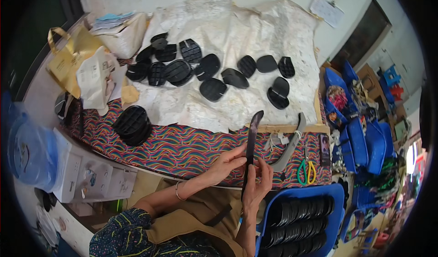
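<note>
Pinching the black strip [252, 140] above the edge of the table [182, 143], my left grip [244, 155] and right grip [252, 169] are partly hiding its lower end, while a curved grey strip [288, 153] and scissors [307, 160] are lying rightward, a blue crate [340, 200] running out of view below.

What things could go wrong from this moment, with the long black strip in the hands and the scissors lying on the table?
The long black strip extends well past the left hand and right hand, so it might swing or slip. The green-and-yellow-handled scissors lie near the front edge, to the right of the right hand; a forearm could knock them off. The stack of black gridded pieces looks uneven and might topple if bumped.
</note>
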Available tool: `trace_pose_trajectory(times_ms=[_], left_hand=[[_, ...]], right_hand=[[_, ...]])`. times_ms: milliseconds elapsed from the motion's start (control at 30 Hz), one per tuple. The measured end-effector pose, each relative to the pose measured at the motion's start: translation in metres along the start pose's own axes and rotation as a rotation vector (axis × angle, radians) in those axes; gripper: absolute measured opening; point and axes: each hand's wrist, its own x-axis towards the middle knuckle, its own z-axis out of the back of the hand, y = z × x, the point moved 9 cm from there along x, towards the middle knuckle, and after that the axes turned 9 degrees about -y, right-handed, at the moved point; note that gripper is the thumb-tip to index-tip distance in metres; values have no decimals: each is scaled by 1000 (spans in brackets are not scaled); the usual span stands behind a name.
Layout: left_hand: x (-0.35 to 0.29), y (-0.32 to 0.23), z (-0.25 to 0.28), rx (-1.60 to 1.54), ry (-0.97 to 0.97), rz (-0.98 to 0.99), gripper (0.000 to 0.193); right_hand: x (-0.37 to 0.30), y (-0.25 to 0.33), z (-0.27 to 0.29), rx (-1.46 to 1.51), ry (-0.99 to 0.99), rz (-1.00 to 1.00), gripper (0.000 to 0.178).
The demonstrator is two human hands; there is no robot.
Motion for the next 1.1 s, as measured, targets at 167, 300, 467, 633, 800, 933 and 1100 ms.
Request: trace_pose_trajectory(times_ms=[167,300,467,633,800,933,1100], left_hand=[[7,-3,-25,-16,27,5,57],[17,8,-35,33,103,58,57],[24,11,-52,72,153,79,46],[29,10,-74,88,196,99,52],[38,22,-93,168,237,66,54],[42,31,-104,202,281,111,52],[46,31,-124,125,274,137,47]], right_hand=[[31,-12,3,62,-3,-116,21],[41,-34,8,213,2,-284,21],[43,-49,18,338,-17,-386,15],[46,-77,32,546,-50,-461,12],[44,-100,44,651,-108,-520,13],[45,-107,57,650,-134,-534,7],[43,-107,82,367,-248,-393,3]])
